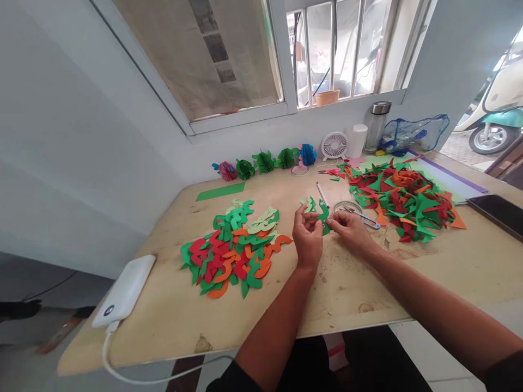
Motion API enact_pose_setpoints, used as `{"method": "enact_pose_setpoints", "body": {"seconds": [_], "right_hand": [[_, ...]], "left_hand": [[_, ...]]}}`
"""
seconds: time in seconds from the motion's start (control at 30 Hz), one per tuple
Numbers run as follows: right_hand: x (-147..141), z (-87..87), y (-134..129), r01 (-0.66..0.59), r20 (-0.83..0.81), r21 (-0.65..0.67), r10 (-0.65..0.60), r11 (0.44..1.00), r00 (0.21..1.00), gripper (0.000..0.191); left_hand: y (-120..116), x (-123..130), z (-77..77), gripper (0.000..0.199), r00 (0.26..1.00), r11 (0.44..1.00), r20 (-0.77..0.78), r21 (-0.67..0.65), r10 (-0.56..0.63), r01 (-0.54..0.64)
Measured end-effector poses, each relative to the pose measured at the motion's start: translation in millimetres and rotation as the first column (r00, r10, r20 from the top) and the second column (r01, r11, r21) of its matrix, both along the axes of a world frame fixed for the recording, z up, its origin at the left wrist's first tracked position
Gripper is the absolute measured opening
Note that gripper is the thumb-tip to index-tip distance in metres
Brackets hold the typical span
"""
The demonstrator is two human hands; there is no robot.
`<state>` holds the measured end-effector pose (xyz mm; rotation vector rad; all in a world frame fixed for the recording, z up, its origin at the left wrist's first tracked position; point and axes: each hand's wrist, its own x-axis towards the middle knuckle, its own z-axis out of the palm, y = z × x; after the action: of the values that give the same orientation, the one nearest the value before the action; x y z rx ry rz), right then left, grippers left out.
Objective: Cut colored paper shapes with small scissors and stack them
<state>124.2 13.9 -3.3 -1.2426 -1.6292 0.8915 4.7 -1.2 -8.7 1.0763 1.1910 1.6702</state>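
Observation:
Near the middle of the wooden table, a green curved paper piece [323, 211] is held upright between both hands. My left hand [307, 231] pinches its lower left side, fingers curled. From the right, my right hand [347, 228] grips the lower right edge with thumb and fingertips. Pale green wavy paper [308, 204] shows just behind my left fingers. A white pen [322, 195] lies beyond the hands. Beside my right hand are a roll of tape [347, 207] and a blue-handled cutter [369, 221].
Cut curved papers [224, 256] are heaped at left, pointed scraps [408, 196] at right. A power bank [125, 291] with a cable sits at the left edge. Paper ornaments [265, 161], a small fan [334, 146] and a bottle [376, 128] line the wall; a phone [496, 213] lies far right.

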Motion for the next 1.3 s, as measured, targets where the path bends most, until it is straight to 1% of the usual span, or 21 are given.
{"method": "enact_pose_setpoints", "body": {"seconds": [0.1, 0.2, 0.37, 0.67, 0.73, 0.8, 0.9, 0.97, 1.07, 1.17, 1.3], "right_hand": [[1.3, 0.4, 0.3, -0.008, -0.019, -0.001, 0.008, 1.000, 1.000, 0.029], [1.9, 0.5, 0.2, -0.038, -0.032, 0.002, 0.038, 0.999, 0.999, 0.029], [1.7, 1.6, -0.5, -0.073, -0.025, -0.013, 0.073, 0.997, 0.997, 0.028], [1.1, 2.5, -0.8, -0.072, -0.020, -0.040, 0.071, 0.997, 0.997, 0.026], [1.0, 3.3, -0.9, -0.051, -0.028, -0.041, 0.050, 0.998, 0.998, 0.026], [1.0, 3.8, -0.9, -0.033, -0.043, -0.047, 0.031, 0.998, 0.999, 0.027], [1.3, 3.0, -0.5, -0.020, -0.075, -0.063, 0.015, 0.998, 0.997, 0.029], [1.7, 1.4, 0.2, -0.011, -0.097, -0.070, 0.004, 0.997, 0.995, 0.030], [2.7, -0.6, 1.3, 0.002, -0.123, -0.075, -0.011, 0.997, 0.992, 0.029], [3.4, -0.2, 1.9, 0.003, -0.137, -0.079, -0.014, 0.997, 0.991, 0.028], [3.9, 2.0, 1.7, -0.003, -0.141, -0.070, -0.007, 0.998, 0.990, 0.029]], "left_hand": [[2.4, -1.0, -0.7, 0.052, 0.998, 0.999, 0.067, -0.046, 0.009, -0.006], [3.6, -1.1, -0.7, 0.054, 0.997, 0.998, 0.081, -0.068, 0.008, -0.002], [3.2, -0.8, 0.1, 0.052, 0.995, 0.997, 0.098, -0.072, 0.003, 0.004], [4.1, -2.0, 1.1, 0.054, 0.985, 0.997, 0.168, -0.057, -0.039, 0.049], [3.4, -2.6, 3.4, 0.049, 0.983, 0.998, 0.180, -0.048, -0.039, 0.048], [2.8, -3.2, 5.7, 0.040, 0.981, 0.998, 0.186, -0.030, -0.055, 0.062], [3.2, -3.5, 6.5, 0.026, 0.971, 0.991, 0.204, -0.005, -0.127, 0.131], [4.4, -3.1, 4.8, 0.023, 0.955, 0.984, 0.237, 0.002, -0.176, 0.181], [6.4, -2.1, 1.2, 0.023, 0.928, 0.973, 0.302, -0.005, -0.219, 0.231], [7.3, -1.8, -0.9, 0.019, 0.915, 0.966, 0.330, -0.031, -0.232, 0.256], [6.7, -1.9, -0.8, 0.017, 0.919, 0.958, 0.322, -0.098, -0.228, 0.271]]}}
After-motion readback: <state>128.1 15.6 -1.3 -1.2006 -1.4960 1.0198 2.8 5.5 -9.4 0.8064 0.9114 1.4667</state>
